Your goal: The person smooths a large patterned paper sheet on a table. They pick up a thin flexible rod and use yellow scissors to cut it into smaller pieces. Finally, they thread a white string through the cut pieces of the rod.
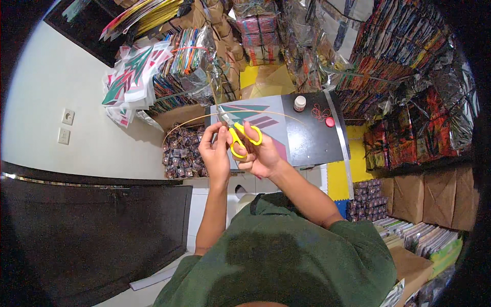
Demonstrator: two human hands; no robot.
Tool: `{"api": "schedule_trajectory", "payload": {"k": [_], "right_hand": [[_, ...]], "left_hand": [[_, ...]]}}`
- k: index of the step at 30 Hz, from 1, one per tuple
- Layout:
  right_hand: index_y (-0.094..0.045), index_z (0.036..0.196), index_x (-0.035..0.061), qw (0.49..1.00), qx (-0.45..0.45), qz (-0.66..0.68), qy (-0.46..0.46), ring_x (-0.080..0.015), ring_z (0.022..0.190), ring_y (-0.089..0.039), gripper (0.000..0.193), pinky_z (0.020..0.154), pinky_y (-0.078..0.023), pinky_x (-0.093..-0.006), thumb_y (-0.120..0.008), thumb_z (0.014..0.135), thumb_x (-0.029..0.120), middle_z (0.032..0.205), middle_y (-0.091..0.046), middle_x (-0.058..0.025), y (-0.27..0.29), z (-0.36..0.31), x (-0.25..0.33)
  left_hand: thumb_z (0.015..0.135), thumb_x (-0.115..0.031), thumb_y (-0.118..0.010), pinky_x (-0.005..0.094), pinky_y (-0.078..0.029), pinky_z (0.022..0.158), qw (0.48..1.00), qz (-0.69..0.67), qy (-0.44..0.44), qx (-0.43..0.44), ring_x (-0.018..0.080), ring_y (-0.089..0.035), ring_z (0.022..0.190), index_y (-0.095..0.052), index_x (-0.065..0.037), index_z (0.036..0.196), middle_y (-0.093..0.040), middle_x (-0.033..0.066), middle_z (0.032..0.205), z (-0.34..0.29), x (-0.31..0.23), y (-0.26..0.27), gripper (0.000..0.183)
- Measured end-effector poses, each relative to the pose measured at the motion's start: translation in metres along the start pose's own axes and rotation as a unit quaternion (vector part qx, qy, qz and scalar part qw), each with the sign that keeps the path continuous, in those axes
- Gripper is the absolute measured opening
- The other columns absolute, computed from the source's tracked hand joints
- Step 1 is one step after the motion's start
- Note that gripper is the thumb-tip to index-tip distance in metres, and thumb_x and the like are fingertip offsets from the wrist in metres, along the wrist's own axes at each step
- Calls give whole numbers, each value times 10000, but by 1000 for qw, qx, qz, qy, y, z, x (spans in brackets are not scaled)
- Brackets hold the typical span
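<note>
My right hand [264,156] grips scissors [254,134] with yellow handles, fingers through the loops. Their metal blades point up and left above the table. Close beside the blades, my left hand [216,153] has its thumb and fingertips pinched together. Whatever lies between them is too small to make out. A thin tan strip [271,112], bent in a long arc, passes just beyond both hands. Under it, a grey sheet [244,103] with green and maroon angular shapes lies on the dark table [314,140].
A white jar [299,103], red thread [320,111] and a red lid [330,122] sit on the table's right side. Many small dark packets [182,156] are heaped at its left. Tied stacks of colourful sheets [383,46] rise behind and to the right.
</note>
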State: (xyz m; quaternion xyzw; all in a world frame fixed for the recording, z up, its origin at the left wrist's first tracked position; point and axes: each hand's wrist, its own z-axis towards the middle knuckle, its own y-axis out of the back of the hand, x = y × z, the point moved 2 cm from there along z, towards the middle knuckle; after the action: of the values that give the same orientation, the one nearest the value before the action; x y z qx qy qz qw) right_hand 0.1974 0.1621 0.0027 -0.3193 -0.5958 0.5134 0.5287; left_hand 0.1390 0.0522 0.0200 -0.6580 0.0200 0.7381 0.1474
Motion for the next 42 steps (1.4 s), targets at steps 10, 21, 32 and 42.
{"api": "schedule_trajectory", "payload": {"k": [10, 21, 32, 42], "right_hand": [[-589, 1109, 77, 1000, -14, 2, 8, -33, 502, -280, 509, 426, -178, -209, -503, 1072, 578, 727, -510, 49, 4, 1, -3], [-636, 1131, 103, 999, -25, 4, -22, -24, 526, -348, 509, 429, -196, -201, -549, 1047, 597, 782, -584, 37, 0, -15, 3], [-687, 1171, 42, 894, -94, -438, -22, -83, 863, -600, 574, 759, -469, -267, -750, 928, 559, 931, -651, -1, 29, -151, 52], [-756, 1099, 10, 577, -230, -772, 136, -203, 658, -638, 444, 615, -494, -332, -873, 793, 310, 868, -732, -124, -18, -127, 78]], "left_hand": [[1062, -94, -634, 249, -559, 816, 1000, -4, -5, 4, 98, -651, 945, -638, 21, 1191, -686, 63, 1082, 1, 8, 7, 173], [1060, -116, -640, 260, -580, 727, 1000, 8, -16, 6, 118, -677, 929, -658, 6, 1191, -706, 65, 1127, 8, 14, 11, 180], [1044, -138, -664, 212, -482, 540, 998, 59, 10, -35, 108, -666, 760, -684, -1, 1197, -700, 61, 1075, 16, 22, 43, 206], [995, -60, -694, 229, -489, 564, 968, 223, -113, 33, 89, -648, 692, -753, 3, 1091, -682, 49, 950, 7, 21, 19, 129]]}}
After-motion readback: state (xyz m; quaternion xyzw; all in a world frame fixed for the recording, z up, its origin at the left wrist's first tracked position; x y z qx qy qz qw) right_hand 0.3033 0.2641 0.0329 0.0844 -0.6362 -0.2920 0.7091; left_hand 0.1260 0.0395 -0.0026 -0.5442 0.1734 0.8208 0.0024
